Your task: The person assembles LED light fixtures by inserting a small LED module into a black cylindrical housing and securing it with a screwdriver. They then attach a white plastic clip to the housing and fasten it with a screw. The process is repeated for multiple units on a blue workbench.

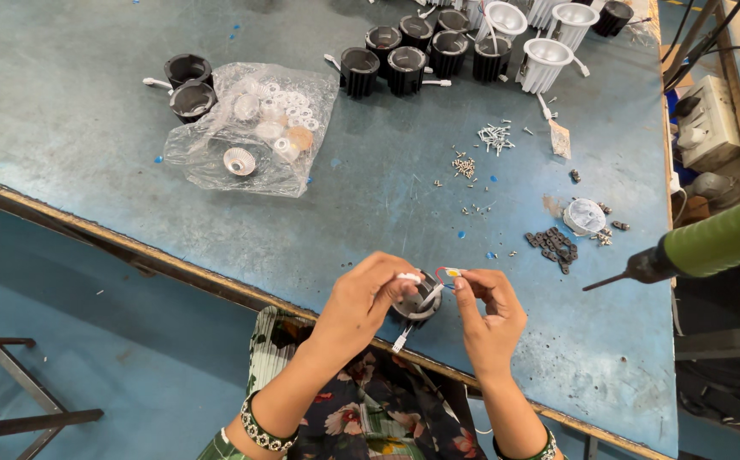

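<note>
Gripping from both sides, we hold a small black finned lamp housing (418, 300) just above the near edge of the blue worktable (89, 102): our left hand (361, 300) wraps around its body with fingers closed on it, and our right hand (487, 308) pinches shut on a small yellow chip with red and white leads (449, 274) at the housing's rim. From the head camera, a white connector lead (402, 339) dangles below the housing. We judge the housing light and rigid, its ribbed side giving a sure hold, so the body is the place to take it; the thin wires look soft and easy to strain, and the chip is best held by its edges. Further up the table lies a clear plastic bag of white lenses and rings (255, 128), with two black housings (189, 83) beside it. A cluster of black and white housings (472, 38) stands along the far edge, loose screws (493, 136) are scattered in the middle, and small black clips (553, 245) sit near a white disc (585, 215). A green electric screwdriver (702, 247) hangs in at the right.
</note>
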